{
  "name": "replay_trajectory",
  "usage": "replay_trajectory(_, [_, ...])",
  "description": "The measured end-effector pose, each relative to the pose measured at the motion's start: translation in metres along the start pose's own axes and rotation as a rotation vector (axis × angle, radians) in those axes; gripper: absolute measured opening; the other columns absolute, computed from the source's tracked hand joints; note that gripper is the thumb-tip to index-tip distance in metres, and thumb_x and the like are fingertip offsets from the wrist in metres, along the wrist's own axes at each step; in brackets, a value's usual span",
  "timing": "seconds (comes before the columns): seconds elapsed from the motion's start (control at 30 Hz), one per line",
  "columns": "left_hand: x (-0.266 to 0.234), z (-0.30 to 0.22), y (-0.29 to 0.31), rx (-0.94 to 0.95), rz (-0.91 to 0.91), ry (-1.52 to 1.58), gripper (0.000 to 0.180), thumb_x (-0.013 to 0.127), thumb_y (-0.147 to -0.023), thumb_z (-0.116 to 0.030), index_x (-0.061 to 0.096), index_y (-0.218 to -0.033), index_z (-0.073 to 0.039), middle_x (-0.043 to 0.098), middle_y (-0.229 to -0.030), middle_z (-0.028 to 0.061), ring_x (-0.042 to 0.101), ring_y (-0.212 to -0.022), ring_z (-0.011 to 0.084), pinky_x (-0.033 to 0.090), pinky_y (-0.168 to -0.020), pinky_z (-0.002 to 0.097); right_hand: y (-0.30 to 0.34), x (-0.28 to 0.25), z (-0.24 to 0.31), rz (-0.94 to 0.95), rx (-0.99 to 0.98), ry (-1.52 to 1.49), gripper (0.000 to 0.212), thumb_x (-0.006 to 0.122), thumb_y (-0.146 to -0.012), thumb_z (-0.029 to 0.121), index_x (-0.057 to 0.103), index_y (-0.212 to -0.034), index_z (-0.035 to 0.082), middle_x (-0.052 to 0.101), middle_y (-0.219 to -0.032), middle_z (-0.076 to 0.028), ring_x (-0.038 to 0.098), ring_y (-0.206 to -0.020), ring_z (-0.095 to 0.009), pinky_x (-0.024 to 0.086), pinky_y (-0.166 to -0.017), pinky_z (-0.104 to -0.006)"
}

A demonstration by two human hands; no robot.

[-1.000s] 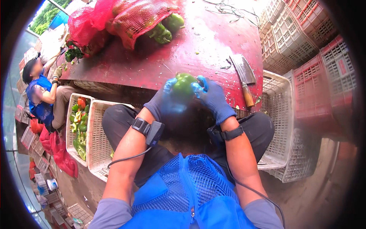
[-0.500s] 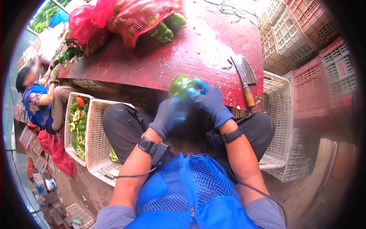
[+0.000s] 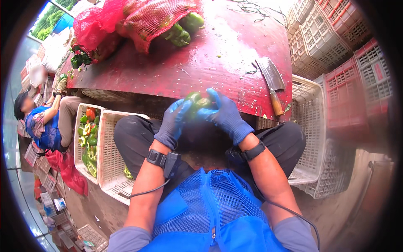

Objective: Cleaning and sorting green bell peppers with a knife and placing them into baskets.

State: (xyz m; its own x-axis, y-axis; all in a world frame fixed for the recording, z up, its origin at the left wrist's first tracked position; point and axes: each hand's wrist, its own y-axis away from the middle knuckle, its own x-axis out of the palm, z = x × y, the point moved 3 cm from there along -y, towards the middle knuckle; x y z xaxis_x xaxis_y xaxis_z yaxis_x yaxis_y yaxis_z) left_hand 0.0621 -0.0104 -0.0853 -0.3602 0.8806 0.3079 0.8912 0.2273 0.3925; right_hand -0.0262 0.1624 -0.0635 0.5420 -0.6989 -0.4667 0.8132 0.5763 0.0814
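Note:
Between my two gloved hands, above my lap at the table's near edge, is a green bell pepper (image 3: 195,103), a little blurred. My left hand (image 3: 171,122) closes on its left side. The fingers and thumb of my right hand (image 3: 228,116) cup its right side. Both gloves are grey-blue with bright blue coated fingers. A cleaver (image 3: 270,75) with a wooden handle lies on the red table (image 3: 218,67), right of the pepper. Farther off, a red mesh sack (image 3: 149,21) spills green peppers (image 3: 180,33) at its mouth.
At my left stand a white crate (image 3: 119,126) and a narrower crate of cut peppers (image 3: 89,134). Another white crate (image 3: 308,126) is by my right knee. Stacked crates (image 3: 331,38) rise at the right. A co-worker in a blue vest (image 3: 44,126) sits at the far left.
The bell pepper has turned and come slightly lower. My left hand has shifted left and up along its side, and my right hand's fingers have spread wider. The co-worker has leaned back.

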Motion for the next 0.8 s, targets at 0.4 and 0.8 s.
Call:
replay_trajectory(0.4, [0.048, -0.021, 0.006, 0.522, -0.229, -1.219, 0.102, 0.088, -0.065, -0.029, 0.035, -0.146, 0.001, 0.049, -0.137, 0.0227, 0.052, -0.123, 0.0378, 0.044, -0.104, 0.0411, 0.003, -0.025, -0.016, -0.118, 0.002, -0.122, 0.064, 0.075, -0.083, 0.029, 0.051, -0.136, 0.001, 0.065, -0.115, -0.022, 0.067, -0.101, -0.034, 0.053, -0.089, -0.0403])
replay_trajectory(0.8, [0.038, -0.022, -0.019, 0.771, -0.243, -1.407, 0.096, 0.089, -0.067, -0.031, 0.039, -0.142, 0.001, 0.051, -0.134, 0.0240, 0.051, -0.123, 0.0395, 0.043, -0.106, 0.0429, -0.014, -0.154, -0.050, -0.233, 0.287, 0.770, 0.045, 0.069, -0.079, 0.040, 0.070, -0.111, 0.008, 0.069, -0.110, -0.017, 0.067, -0.103, -0.036, 0.054, -0.085, -0.0480])
